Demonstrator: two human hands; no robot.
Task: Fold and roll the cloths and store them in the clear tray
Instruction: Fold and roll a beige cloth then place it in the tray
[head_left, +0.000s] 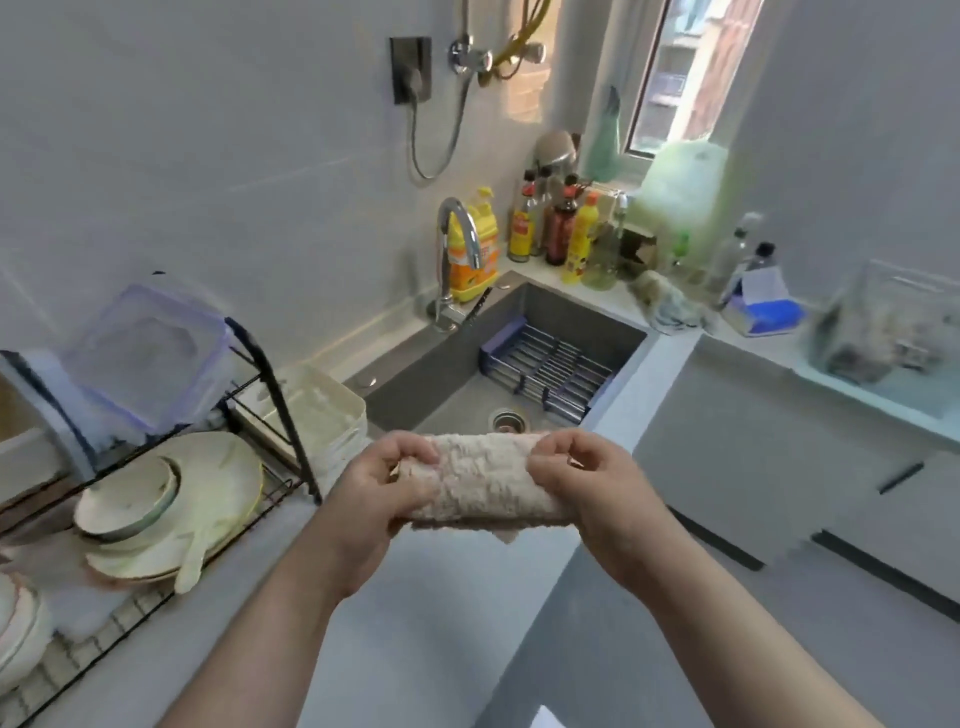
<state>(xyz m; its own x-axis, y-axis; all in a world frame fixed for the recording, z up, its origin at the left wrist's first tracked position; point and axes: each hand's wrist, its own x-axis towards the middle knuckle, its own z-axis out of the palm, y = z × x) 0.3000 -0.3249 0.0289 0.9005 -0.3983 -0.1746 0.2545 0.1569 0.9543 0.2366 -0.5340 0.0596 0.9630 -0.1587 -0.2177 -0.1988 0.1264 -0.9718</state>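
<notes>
A pale pink fluffy cloth (485, 480), rolled into a thick tube, hangs in the air in front of the sink. My left hand (382, 480) grips its left end with curled fingers and my right hand (587, 478) grips its right end. A loose corner of the cloth dangles below the roll. The clear tray (883, 332) stands on the counter at the far right, blurred, with rolled cloths inside. Another crumpled cloth (670, 304) lies on the counter behind the sink's right corner.
A grey sink (441, 400) with a steel faucet (457, 249) and a blue drain rack (550, 371) lies straight ahead. A black dish rack (280, 400) with plates and bowls stands at the left. Several bottles (561, 228) crowd the back corner. A blue box (763, 312) sits beside the tray.
</notes>
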